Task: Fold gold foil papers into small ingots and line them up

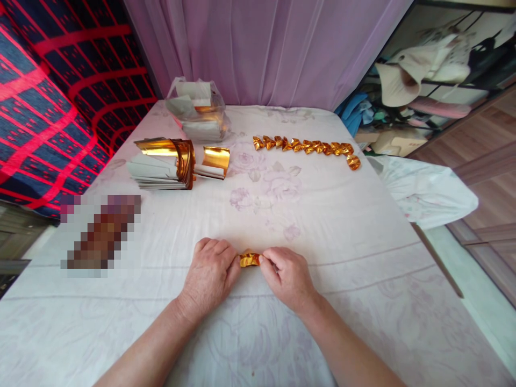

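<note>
Both my hands rest on a white floral sheet [342, 226] and pinch a small folded piece of gold foil paper [249, 259] between them. My left hand [210, 271] grips its left end, and my right hand [287, 275] grips its right end. Further back, a row of several finished gold foil folds [306, 146] lies in a line that bends at its right end. At the back left sits a stack of gold foil sheets [165, 164], with the top sheets curled up, and one loose curled sheet [215, 160] beside it.
A clear plastic bag [198, 110] holding more paper stands behind the stack. A blurred-out object [100, 234] lies on the left. A purple curtain [262, 48] hangs at the back, a red-and-blue checked cloth [48, 107] at left, cluttered shelves [423, 80] at right.
</note>
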Demonstrator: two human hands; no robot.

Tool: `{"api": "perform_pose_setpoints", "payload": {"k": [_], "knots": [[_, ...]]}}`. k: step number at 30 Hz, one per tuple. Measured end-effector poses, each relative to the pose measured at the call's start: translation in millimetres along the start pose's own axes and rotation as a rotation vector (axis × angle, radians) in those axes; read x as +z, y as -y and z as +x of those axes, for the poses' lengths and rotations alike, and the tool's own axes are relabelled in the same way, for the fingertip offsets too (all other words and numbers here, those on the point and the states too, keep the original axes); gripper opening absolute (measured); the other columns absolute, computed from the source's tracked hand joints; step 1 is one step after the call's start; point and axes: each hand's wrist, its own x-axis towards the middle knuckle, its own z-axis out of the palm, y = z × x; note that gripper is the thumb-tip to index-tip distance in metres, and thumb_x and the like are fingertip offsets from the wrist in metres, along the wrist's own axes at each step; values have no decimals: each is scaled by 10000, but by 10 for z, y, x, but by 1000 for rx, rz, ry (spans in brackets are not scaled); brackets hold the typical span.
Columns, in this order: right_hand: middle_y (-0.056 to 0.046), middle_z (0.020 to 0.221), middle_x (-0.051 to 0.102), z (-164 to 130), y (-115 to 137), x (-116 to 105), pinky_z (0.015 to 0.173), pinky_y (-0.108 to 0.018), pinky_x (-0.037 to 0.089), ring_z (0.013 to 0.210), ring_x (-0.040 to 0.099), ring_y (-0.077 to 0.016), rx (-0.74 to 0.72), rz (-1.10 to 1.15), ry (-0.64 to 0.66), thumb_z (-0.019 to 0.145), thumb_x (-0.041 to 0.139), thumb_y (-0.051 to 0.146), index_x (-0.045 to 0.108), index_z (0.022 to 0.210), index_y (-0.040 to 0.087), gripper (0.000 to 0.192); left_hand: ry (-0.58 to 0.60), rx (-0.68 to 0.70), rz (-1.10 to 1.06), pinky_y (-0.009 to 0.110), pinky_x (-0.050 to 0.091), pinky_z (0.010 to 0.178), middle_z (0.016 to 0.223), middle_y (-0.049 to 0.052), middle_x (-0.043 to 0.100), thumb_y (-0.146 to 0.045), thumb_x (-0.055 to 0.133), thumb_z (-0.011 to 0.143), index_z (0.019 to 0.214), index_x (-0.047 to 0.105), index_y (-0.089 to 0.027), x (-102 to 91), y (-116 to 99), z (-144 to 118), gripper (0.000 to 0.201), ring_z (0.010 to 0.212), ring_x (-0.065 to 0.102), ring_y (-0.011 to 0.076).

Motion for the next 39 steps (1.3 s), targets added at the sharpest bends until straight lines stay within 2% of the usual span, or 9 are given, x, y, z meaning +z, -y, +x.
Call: {"api": "perform_pose_setpoints", "payload": {"k": [12, 22, 30, 39], "knots": [[4, 594, 572, -15, -1, 4, 602, -263, 319, 587, 523, -128, -11, -31, 14, 940, 420, 218, 502, 638, 207, 314, 43, -3, -68, 364, 396, 731, 723, 34, 584, -201, 413, 929, 705, 578, -185, -15, 1, 14, 278, 719, 536, 192], [5, 591, 575, -12, 8, 3, 607, -270, 319, 585, 513, -127, -53, -54, -13, 931, 427, 202, 508, 633, 206, 308, 40, 20, 126, 408, 373, 761, 714, 34, 598, -220, 462, 895, 714, 583, -193, -47, -13, 17, 220, 716, 544, 215], [3, 590, 576, -18, 26, 4, 604, -268, 319, 583, 518, -128, -54, -44, -2, 930, 420, 205, 500, 631, 208, 310, 53, -12, -63, 366, 373, 726, 689, 19, 589, -188, 437, 895, 684, 566, -192, -60, -7, 11, 247, 695, 537, 185], [3, 593, 573, -27, 26, 6, 600, -270, 317, 584, 521, -129, -47, -33, -1, 930, 418, 208, 494, 630, 208, 309, 50, 1, -151, 350, 376, 710, 678, 17, 576, -192, 415, 897, 683, 572, -190, -45, -7, 5, 265, 687, 528, 177]]}}
